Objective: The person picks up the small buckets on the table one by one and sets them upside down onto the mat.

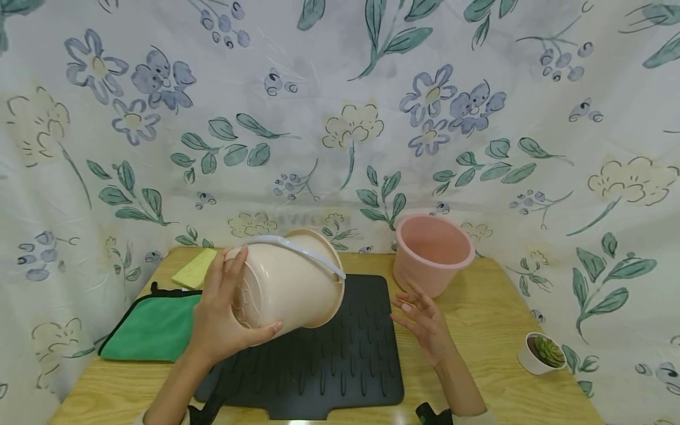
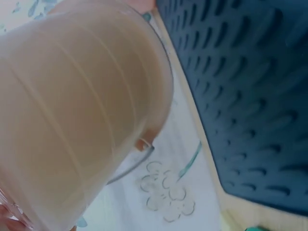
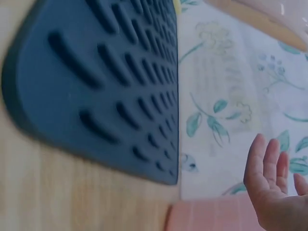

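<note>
My left hand (image 1: 220,316) grips a cream bucket (image 1: 292,289) by its base, thumb along the lower side and fingers over the upper edge. The bucket is tipped on its side above the black mat, its mouth facing right and away from me. Its pale bluish handle (image 1: 305,252) lies across the upper side. In the left wrist view the cream bucket's wall (image 2: 82,101) fills the left half. My right hand (image 1: 425,324) holds nothing, fingers extended, just in front of a pink bucket (image 1: 410,268) that stands upright at the back right.
A black ridged mat (image 1: 319,372) lies mid-table. To its left are a green cloth (image 1: 154,327) with dark edging and a yellow cloth-like piece (image 1: 195,268). A small potted succulent (image 1: 540,354) stands near the right edge. A floral curtain (image 1: 350,171) hangs behind the wooden table (image 1: 478,319).
</note>
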Action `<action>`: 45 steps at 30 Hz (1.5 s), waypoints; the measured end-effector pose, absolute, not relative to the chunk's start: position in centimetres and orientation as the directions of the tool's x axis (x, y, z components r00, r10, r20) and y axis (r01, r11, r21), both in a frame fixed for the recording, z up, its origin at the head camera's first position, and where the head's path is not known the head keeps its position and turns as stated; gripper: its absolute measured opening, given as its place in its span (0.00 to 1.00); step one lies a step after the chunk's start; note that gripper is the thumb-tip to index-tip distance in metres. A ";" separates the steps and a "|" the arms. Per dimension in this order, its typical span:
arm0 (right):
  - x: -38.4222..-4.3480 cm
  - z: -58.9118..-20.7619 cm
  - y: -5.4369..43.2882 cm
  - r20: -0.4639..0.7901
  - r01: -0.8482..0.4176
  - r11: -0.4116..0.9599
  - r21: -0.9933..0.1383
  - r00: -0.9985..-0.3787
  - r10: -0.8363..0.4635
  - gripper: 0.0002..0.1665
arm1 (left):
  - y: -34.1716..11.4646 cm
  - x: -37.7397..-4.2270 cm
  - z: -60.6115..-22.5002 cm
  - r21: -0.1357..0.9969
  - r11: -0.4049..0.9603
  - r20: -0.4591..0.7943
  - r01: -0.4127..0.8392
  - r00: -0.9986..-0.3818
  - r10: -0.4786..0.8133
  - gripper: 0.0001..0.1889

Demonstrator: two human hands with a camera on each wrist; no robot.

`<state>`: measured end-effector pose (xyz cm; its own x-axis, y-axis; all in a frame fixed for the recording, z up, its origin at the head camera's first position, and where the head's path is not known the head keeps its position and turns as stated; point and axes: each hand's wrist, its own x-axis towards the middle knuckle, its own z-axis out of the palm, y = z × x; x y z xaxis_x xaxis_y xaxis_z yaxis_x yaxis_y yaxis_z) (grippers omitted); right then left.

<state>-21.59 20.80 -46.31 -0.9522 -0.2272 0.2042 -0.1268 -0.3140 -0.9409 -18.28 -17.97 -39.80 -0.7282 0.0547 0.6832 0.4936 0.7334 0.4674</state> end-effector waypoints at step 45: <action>-27.3 -42.8 30.9 0.051 -0.086 -0.097 -0.992 -0.947 0.318 0.54 | -20.7 -15.4 -39.8 0.137 0.921 0.700 0.366 -0.693 0.172 0.61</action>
